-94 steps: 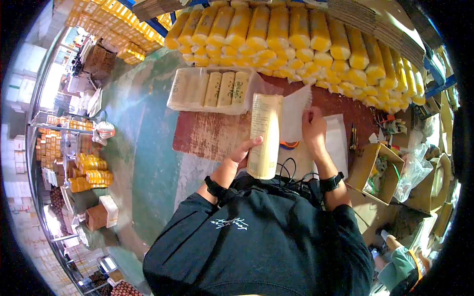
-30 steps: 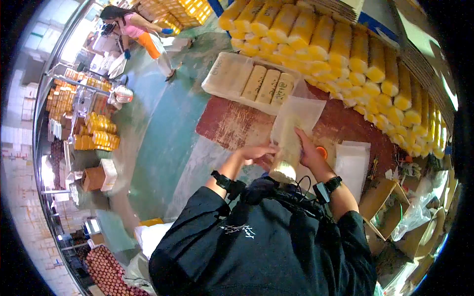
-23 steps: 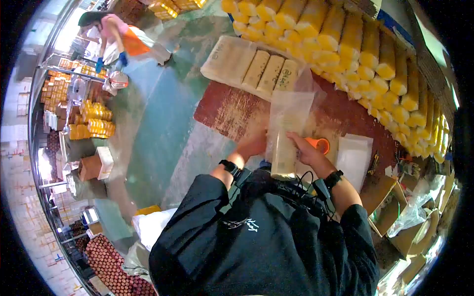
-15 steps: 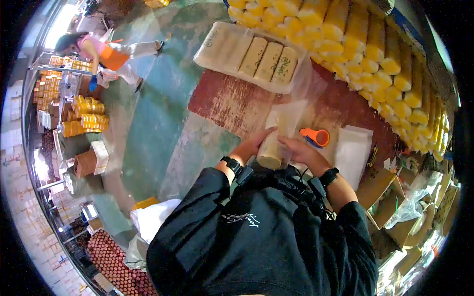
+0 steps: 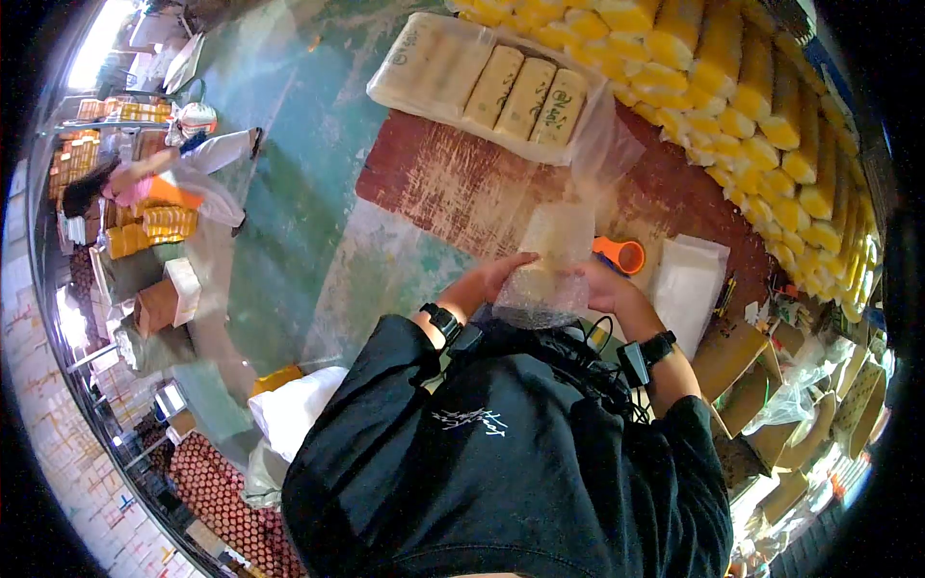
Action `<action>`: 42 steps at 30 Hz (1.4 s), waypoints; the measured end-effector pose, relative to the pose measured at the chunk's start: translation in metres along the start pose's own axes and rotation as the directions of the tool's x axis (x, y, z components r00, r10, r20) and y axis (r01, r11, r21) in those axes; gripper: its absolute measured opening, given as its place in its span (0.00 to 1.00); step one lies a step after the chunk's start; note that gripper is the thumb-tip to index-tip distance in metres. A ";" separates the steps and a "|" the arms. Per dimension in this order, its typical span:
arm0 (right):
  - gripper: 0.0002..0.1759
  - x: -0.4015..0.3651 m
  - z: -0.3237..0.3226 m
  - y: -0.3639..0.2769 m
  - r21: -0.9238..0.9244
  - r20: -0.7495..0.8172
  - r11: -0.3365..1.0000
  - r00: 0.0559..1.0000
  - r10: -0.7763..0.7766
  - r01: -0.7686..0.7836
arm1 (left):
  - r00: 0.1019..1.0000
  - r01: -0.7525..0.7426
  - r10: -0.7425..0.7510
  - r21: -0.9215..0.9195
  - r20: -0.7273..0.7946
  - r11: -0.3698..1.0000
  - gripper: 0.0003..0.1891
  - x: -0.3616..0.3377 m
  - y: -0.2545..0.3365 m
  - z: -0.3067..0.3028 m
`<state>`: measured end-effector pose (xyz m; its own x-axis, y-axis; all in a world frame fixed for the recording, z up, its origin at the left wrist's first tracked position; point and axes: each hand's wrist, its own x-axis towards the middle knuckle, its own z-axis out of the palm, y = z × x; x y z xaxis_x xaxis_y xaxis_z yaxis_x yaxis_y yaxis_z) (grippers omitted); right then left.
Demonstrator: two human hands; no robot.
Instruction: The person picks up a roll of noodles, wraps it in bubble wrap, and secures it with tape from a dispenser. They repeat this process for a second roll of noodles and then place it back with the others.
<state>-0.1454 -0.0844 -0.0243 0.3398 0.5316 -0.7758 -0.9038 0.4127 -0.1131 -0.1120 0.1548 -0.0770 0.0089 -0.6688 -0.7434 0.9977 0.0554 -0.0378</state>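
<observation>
Plastic-wrapped roll [image 5: 557, 252], between left hand [image 5: 501, 276], right hand [image 5: 604, 289]

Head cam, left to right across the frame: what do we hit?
co-worker → left hand → bagged roll → right hand → stack of clear bags. The orange ring is left out because it overlaps the right hand.

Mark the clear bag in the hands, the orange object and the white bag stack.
clear bag [image 5: 559, 249], head view, upper part
orange object [image 5: 621, 256], head view, round end
white bag stack [image 5: 686, 285], head view, top sheet
</observation>
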 end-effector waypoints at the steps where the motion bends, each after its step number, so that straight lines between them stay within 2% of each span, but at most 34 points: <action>1: 0.20 0.000 0.003 -0.003 -0.005 -0.013 1.000 1.000 0.013 -0.013 | 1.000 0.005 -0.006 -0.014 -0.018 1.000 0.30 0.000 -0.001 -0.001; 2: 0.19 0.007 0.005 -0.001 -0.024 -0.077 0.999 0.996 -0.040 0.039 | 0.999 0.012 -0.013 -0.030 -0.035 0.999 0.30 -0.002 -0.004 -0.001; 3: 0.17 0.017 0.007 0.004 -0.047 -0.140 0.995 0.986 -0.095 0.090 | 0.975 -0.223 0.214 0.227 0.064 0.948 0.29 0.013 -0.012 -0.026; 4: 0.16 0.028 0.005 0.010 -0.074 -0.201 0.988 0.968 -0.151 0.139 | 0.893 -0.450 0.396 0.437 0.215 0.779 0.29 0.042 -0.027 -0.073; 6: 0.16 0.069 -0.027 0.015 -0.429 -0.242 0.878 0.910 -0.337 0.211 | 0.843 -0.537 0.475 0.448 0.253 0.714 0.28 0.042 -0.028 -0.077; 7: 0.16 0.085 -0.036 0.013 -0.591 -0.231 0.775 0.874 -0.428 0.223 | 0.910 -0.415 0.398 0.277 0.118 0.867 0.28 0.009 -0.014 -0.033; 8: 0.16 0.089 -0.029 0.005 -0.810 -0.220 0.571 0.834 -0.506 0.132 | 0.959 -0.283 0.283 0.070 0.003 0.957 0.28 -0.010 -0.006 -0.010; 9: 0.16 0.090 -0.016 -0.005 -0.949 -0.180 0.315 0.796 -0.577 0.014 | 0.952 -0.306 0.306 0.041 0.010 0.951 0.27 -0.002 -0.004 -0.017; 10: 0.17 0.093 -0.006 -0.014 -0.992 -0.113 0.033 0.766 -0.633 -0.120 | 0.944 -0.329 0.329 0.011 0.016 0.944 0.27 0.010 -0.002 -0.023; 11: 0.17 0.097 -0.007 -0.019 -0.989 -0.058 -0.078 0.799 -0.598 -0.129 | 0.936 -0.350 0.351 -0.020 0.020 0.936 0.26 0.019 -0.002 -0.033; 12: 0.17 0.100 -0.010 -0.022 -0.974 -0.006 -0.187 0.832 -0.554 -0.132 | 0.938 -0.324 0.343 0.238 -0.043 0.916 0.27 0.022 -0.002 -0.043; 13: 0.18 0.103 -0.012 -0.020 -0.953 0.026 -0.268 0.845 -0.534 -0.140 | 0.932 -0.257 0.346 0.482 -0.104 0.837 0.28 0.025 -0.001 -0.053; 14: 0.18 0.105 -0.013 -0.019 -0.926 0.059 -0.349 0.857 -0.512 -0.144 | 0.919 -0.156 0.361 0.694 -0.159 0.703 0.29 0.024 0.003 -0.055; 15: 0.17 0.105 -0.014 -0.009 -0.903 0.073 -0.398 0.853 -0.516 -0.164 | 0.838 0.066 0.481 0.922 -0.259 0.382 0.31 0.025 0.004 -0.054; 16: 0.17 0.105 -0.016 0.000 -0.876 0.085 -0.445 0.849 -0.522 -0.186 | 0.708 0.071 0.690 0.988 -0.148 0.139 0.32 0.024 0.002 -0.054; 17: 0.17 0.104 -0.023 0.007 -0.880 0.153 -0.448 0.796 -0.585 -0.160 | 0.551 0.121 0.834 0.987 0.023 -0.108 0.32 0.002 0.007 -0.025; 18: 0.17 0.103 -0.033 0.014 -0.881 0.218 -0.453 0.736 -0.641 -0.134 | 0.384 0.215 0.894 0.919 0.231 -0.330 0.33 -0.017 0.012 -0.001; 19: 0.17 0.102 -0.039 0.019 -0.881 0.280 -0.461 0.666 -0.692 -0.109 | 0.407 0.198 0.808 0.823 0.425 -0.533 0.32 -0.028 0.021 0.014; 21: 0.17 0.098 -0.040 0.022 -0.836 0.267 -0.525 0.717 -0.644 -0.160 | 0.436 0.146 0.512 0.503 0.740 -0.852 0.31 -0.034 0.050 0.032; 22: 0.17 0.096 -0.041 0.023 -0.811 0.257 -0.556 0.742 -0.619 -0.183 | 0.617 0.122 0.462 0.503 0.637 -0.856 0.30 -0.022 0.063 0.026; 24: 0.17 0.081 -0.028 0.020 -0.958 0.010 -0.237 0.805 -0.594 -0.163 | 0.889 0.076 0.293 0.516 0.353 -0.853 0.28 0.012 0.082 0.002; 25: 0.17 0.073 -0.023 0.016 -0.984 -0.107 -0.061 0.830 -0.547 -0.167 | 0.885 0.098 0.307 0.504 0.351 -0.858 0.20 0.021 0.085 -0.002; 27: 0.16 0.054 -0.016 0.017 -0.996 -0.017 -0.056 0.781 -0.625 -0.067 | 0.860 -0.004 0.254 0.503 0.442 -0.864 0.13 0.034 0.098 -0.024; 29: 0.15 0.049 -0.023 0.028 -0.989 0.062 -0.139 0.717 -0.694 -0.049 | 0.834 -0.075 0.233 0.520 0.501 -0.851 0.09 0.035 0.100 -0.037; 31: 0.16 0.058 -0.035 0.041 -0.948 0.151 -0.294 0.645 -0.749 -0.119 | 0.812 -0.109 0.246 0.552 0.529 -0.827 0.08 0.027 0.103 -0.038; 34: 0.15 0.067 -0.044 0.049 -0.966 -0.169 -0.019 0.688 -0.706 -0.256 | 0.901 -0.009 0.266 0.627 0.343 -0.779 0.08 0.026 0.104 -0.034; 37: 0.14 0.060 -0.066 0.042 -0.976 -0.020 -0.163 0.800 -0.600 -0.147 | 0.887 -0.113 0.217 0.647 0.408 -0.754 0.09 0.039 0.101 -0.054; 40: 0.09 0.058 -0.072 0.039 -0.989 -0.090 -0.033 0.774 -0.627 -0.142 | 0.647 -0.127 0.291 0.476 0.705 -0.870 0.09 0.037 0.097 -0.062; 42: 0.08 0.055 -0.071 0.036 -0.990 -0.038 -0.082 0.769 -0.638 -0.117 | 0.715 0.007 0.311 0.438 0.627 -0.899 0.11 0.034 0.103 -0.064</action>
<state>-0.1777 -0.0926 -0.1155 0.8283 0.1173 -0.5478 -0.2228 -0.8282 -0.5143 -0.0136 0.1853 -0.1485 0.3579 -0.9254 -0.1247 -0.8679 -0.3790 0.3212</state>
